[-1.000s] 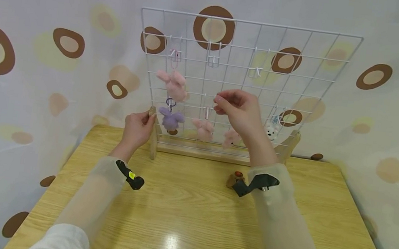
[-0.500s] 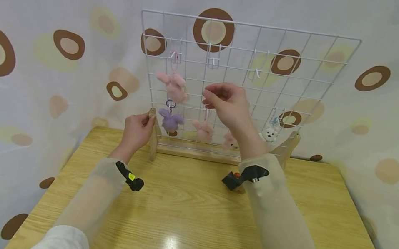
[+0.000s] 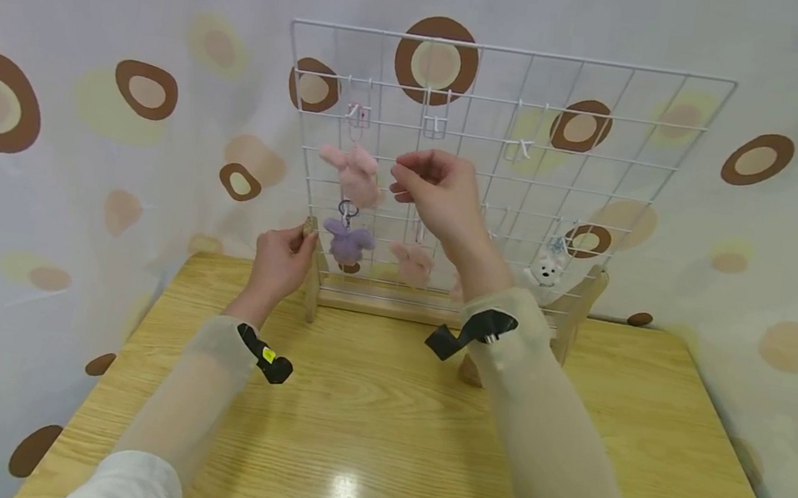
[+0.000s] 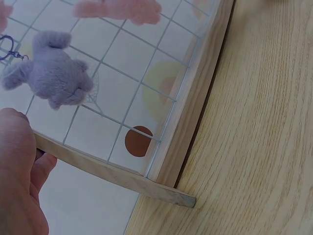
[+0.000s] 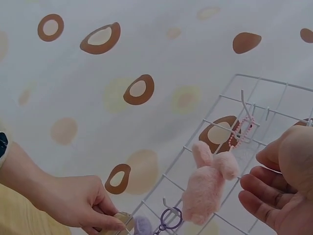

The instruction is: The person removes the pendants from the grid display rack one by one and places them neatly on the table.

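While the left grip (image 3: 282, 261) holds one stand (image 3: 384, 306), five toys (image 3: 347, 244) hang

Bench (image 3: 313, 440) in front of me: light wood grain, bright glare streak towards my side. Backdrop (image 3: 171, 194) behind it: off-white, brown rings with cream centres, faded yellow and peach blobs. Purple plush (image 3: 347, 244) hanging at left, purple key ring (image 4: 12, 44) above it. Pink plush (image 3: 412, 265) hanging just right of that one. White bear (image 3: 546, 270) hanging well over to my right, black nose, pale blue fastening on top. Small brown thing (image 3: 471, 370) on the bench, partly hidden, can't tell what.
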### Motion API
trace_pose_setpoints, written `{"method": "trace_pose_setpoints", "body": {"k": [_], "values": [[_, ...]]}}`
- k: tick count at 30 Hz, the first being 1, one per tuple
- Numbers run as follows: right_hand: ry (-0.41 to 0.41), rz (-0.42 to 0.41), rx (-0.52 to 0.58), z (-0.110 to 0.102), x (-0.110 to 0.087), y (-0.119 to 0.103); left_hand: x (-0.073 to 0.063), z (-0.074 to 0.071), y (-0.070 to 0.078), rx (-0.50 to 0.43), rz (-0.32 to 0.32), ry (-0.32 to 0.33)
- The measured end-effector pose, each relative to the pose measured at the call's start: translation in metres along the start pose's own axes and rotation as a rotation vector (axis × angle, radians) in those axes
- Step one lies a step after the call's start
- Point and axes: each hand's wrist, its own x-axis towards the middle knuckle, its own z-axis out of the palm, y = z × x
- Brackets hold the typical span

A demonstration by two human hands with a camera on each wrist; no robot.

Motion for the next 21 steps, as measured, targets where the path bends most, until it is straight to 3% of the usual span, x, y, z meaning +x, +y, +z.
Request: {"method": "trace_pose_setpoints", "body": {"k": [5, 14, 21], "values": [[0.011, 0.01, -0.007, 0.012, 0.007, -0.001, 0.0, 0.001, -0.002, -0.002, 0.025, 0.006], [-0.014, -0.088, -0.042, 0.029, 0.013, -0.011, 0.001, 0.002, 0.004, 0.026, 0.023, -0.001], [-0.012, -0.058, -0.023, 0.041, 0.02, -0.016, 0.002, 0.001, -0.001, 0.02, 0.019, 0.018]]}}
